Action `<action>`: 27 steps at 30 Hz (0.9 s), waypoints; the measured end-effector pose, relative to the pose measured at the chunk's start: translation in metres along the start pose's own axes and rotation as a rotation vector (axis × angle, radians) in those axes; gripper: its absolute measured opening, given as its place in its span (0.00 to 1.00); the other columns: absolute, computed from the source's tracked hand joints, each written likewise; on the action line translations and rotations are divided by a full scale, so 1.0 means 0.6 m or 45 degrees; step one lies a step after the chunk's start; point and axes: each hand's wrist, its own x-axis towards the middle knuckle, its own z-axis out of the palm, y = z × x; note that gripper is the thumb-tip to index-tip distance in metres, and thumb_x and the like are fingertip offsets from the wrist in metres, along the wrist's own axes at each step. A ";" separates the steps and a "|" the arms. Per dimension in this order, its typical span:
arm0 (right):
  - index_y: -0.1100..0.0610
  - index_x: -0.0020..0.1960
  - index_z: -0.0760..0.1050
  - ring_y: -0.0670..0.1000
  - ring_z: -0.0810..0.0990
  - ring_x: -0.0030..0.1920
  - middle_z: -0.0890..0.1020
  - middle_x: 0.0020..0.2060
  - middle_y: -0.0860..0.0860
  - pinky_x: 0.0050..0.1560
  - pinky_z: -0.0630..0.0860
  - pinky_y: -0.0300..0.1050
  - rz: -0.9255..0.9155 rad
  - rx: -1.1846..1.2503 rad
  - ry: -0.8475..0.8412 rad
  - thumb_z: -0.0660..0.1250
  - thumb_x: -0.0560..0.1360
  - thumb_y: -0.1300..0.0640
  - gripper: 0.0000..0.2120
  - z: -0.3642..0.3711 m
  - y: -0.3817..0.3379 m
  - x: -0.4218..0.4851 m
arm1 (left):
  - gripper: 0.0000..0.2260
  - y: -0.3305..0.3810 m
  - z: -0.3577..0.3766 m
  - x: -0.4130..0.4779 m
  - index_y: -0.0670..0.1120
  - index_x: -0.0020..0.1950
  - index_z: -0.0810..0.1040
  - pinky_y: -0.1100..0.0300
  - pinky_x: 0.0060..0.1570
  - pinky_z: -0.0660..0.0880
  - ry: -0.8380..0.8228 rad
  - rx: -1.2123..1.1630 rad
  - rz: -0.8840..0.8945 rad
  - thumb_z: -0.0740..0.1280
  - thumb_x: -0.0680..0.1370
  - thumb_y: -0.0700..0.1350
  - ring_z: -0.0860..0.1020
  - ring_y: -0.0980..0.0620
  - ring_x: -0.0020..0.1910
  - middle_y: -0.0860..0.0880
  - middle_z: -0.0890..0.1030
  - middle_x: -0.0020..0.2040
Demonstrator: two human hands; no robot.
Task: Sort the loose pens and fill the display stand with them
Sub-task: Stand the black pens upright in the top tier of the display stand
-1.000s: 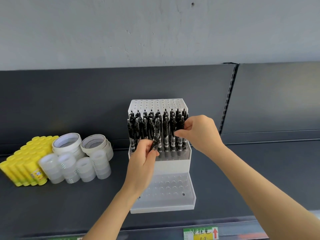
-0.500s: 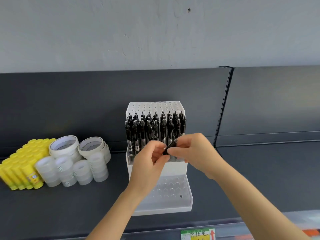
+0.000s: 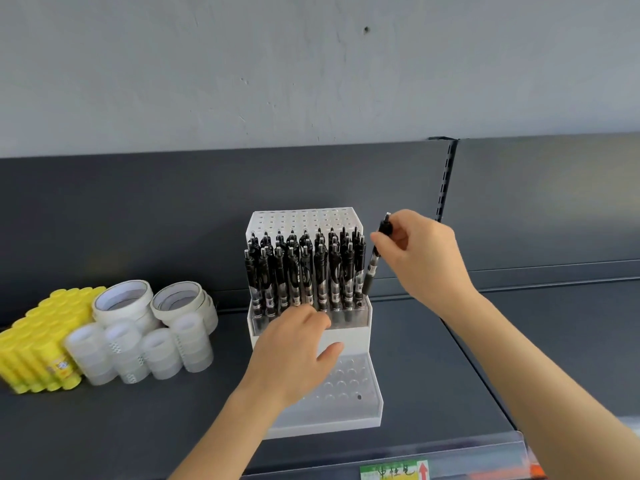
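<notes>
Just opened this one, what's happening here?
A person is filling a white display stand. The right hand pinches a black pen near its top, tip at the right end of the middle tier, already packed with pens. The left hand rests open against the stand's front. The top and bottom tiers hold none.

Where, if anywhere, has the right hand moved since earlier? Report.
Yes: right hand, holding a pen, went from before the display stand rightward past its right edge.
</notes>
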 end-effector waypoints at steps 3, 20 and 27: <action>0.59 0.43 0.75 0.55 0.79 0.38 0.81 0.35 0.52 0.42 0.78 0.51 0.010 -0.031 -0.056 0.66 0.76 0.54 0.09 0.019 0.011 0.003 | 0.14 -0.005 -0.004 -0.002 0.48 0.55 0.80 0.61 0.48 0.74 0.001 -0.016 -0.025 0.66 0.76 0.56 0.77 0.54 0.50 0.55 0.79 0.49; 0.62 0.43 0.77 0.59 0.79 0.38 0.82 0.34 0.56 0.39 0.76 0.50 0.098 -0.152 -0.235 0.68 0.75 0.54 0.11 0.058 0.031 -0.008 | 0.15 -0.017 -0.008 -0.015 0.51 0.60 0.77 0.65 0.52 0.71 -0.088 -0.079 -0.128 0.62 0.78 0.57 0.74 0.57 0.56 0.57 0.77 0.56; 0.58 0.52 0.79 0.51 0.81 0.47 0.84 0.44 0.50 0.50 0.78 0.48 0.221 -0.053 -0.271 0.71 0.73 0.52 0.11 0.051 0.037 -0.021 | 0.16 -0.013 -0.011 -0.018 0.51 0.62 0.76 0.64 0.55 0.71 -0.137 -0.099 -0.109 0.62 0.78 0.57 0.74 0.57 0.58 0.57 0.76 0.59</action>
